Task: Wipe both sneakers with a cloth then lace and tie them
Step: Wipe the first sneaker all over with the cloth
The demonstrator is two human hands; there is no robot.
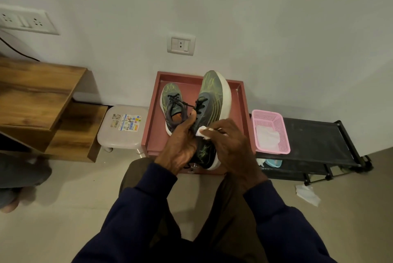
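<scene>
Sneaker [210, 101] tilted on its side above the pink tray [241, 101], left hand [180, 145] clamped round its heel end, right hand [229, 145] pinching a white cloth [201, 131] against its upper. Second sneaker [173, 105] sits upright in the tray, just left of the held one. Pink basket [270, 131] with more white cloth stands just right of the tray.

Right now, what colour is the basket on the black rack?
Pink, a perforated plastic basket with white cloth inside; clearest in the head view.
</scene>
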